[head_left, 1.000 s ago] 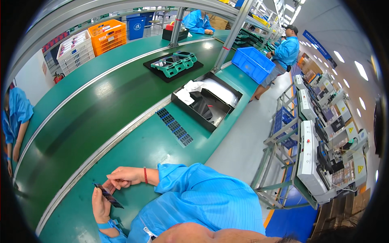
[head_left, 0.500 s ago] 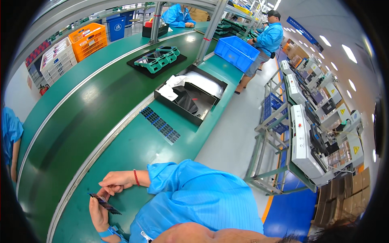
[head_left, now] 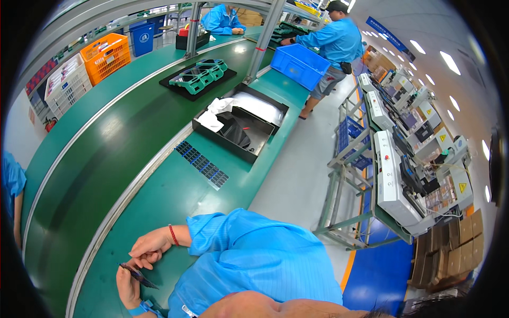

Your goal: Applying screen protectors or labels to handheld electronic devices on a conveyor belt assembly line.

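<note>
My left hand (head_left: 126,289), with a blue band at its wrist, is closed on a thin dark strip (head_left: 140,276). The strip is tilted and seen nearly edge-on, so its exact kind does not show. Just above its upper end is my right hand (head_left: 152,245), a red bracelet on the wrist. Its fingers are curled in a pinch; whatever may be between them is too small to make out. Farther along the green bench lies a flat sheet of dark rectangles with blue lines (head_left: 201,164).
Beyond the sheet stands a black open tray (head_left: 254,151) holding a white cloth and dark flat pieces. A blue bin (head_left: 300,66) is behind it. Green frames (head_left: 199,77) lie on a black mat upon the conveyor (head_left: 101,153). A co-worker (head_left: 334,40) stands at the far end.
My right fingers have drawn slightly away from the dark strip, which now shows more edge-on. The far co-worker has turned and reaches toward the green trays. The whole view has shifted slightly.
</note>
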Available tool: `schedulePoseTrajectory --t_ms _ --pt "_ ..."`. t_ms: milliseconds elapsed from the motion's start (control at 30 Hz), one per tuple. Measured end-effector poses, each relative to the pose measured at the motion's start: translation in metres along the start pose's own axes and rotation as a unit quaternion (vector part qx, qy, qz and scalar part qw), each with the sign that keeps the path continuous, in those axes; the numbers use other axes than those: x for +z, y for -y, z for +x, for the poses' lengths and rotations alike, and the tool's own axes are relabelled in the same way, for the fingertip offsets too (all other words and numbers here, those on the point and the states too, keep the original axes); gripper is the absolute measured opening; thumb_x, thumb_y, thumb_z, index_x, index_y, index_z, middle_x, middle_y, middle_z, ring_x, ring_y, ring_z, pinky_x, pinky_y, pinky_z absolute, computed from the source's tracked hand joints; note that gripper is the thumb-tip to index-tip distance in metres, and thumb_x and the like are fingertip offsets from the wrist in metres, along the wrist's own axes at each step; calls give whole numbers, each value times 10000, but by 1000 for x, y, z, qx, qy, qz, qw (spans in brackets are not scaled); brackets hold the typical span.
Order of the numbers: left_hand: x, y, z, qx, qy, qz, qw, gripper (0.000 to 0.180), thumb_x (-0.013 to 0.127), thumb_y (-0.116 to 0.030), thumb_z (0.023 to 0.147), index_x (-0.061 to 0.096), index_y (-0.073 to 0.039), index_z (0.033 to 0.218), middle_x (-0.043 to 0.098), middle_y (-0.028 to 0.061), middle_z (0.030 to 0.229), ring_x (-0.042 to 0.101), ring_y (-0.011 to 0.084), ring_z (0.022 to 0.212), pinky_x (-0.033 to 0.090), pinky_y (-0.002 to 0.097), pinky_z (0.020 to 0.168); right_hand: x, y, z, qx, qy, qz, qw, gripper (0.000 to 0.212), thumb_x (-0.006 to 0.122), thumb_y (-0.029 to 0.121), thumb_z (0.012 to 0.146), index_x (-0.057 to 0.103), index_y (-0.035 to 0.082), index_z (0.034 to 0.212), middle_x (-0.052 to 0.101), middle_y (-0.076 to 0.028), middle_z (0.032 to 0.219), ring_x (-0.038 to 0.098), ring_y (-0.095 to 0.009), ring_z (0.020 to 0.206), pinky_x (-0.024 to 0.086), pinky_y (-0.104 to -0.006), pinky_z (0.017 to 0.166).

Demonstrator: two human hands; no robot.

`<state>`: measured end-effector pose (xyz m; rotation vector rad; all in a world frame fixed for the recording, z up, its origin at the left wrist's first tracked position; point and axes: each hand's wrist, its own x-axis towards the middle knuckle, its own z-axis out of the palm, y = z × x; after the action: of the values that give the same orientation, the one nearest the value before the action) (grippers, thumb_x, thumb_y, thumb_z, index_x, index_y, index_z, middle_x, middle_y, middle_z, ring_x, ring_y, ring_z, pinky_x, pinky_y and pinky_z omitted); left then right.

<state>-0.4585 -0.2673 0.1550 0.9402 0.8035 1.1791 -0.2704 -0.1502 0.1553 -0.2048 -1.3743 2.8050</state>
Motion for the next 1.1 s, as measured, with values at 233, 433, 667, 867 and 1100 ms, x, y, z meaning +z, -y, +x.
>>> schedulePoseTrajectory --t_ms 233,433,667,867,1100 --pt "5 5 4 1 -8 -40 999 335 548 -321 901 516 7 958 579 195 1070 522 277 1014 361 414 936 -4 -4 2 3 -25 3 1000 441 422 391 956 542 34 725 571 -102 599 334 -42 384 218 -198 334" --pt "11 2 8 5 -19 -55 998 339 530 -313 910 510 16 991 570 220 1111 527 293 1046 338 455 990 -4 -3 2 -8 -64 26 998 456 448 391 943 516 45 654 532 -101 565 312 -39 382 211 -201 330" --pt "-11 11 1 5 -19 -78 997 292 482 -266 939 514 16 1008 583 211 1086 547 279 1002 365 453 960 2 -2 1 1 -60 0 998 522 432 417 946 514 41 594 607 -149 687 300 -50 386 217 -204 336" --pt "14 -7 6 68 -145 -81 984 324 457 -262 954 522 33 1071 594 125 998 551 191 854 436 327 801 -5 -14 16 -158 -125 -115 973 326 506 292 933 598 5 808 626 -68 877 455 -45 535 359 -190 446" --pt "8 3 6 34 -226 141 963 169 501 -186 927 573 -39 889 553 -23 815 479 51 751 412 223 660 17 -16 18 -223 -301 -336 864 130 624 157 862 580 37 881 584 4 741 526 -46 683 448 -210 611"
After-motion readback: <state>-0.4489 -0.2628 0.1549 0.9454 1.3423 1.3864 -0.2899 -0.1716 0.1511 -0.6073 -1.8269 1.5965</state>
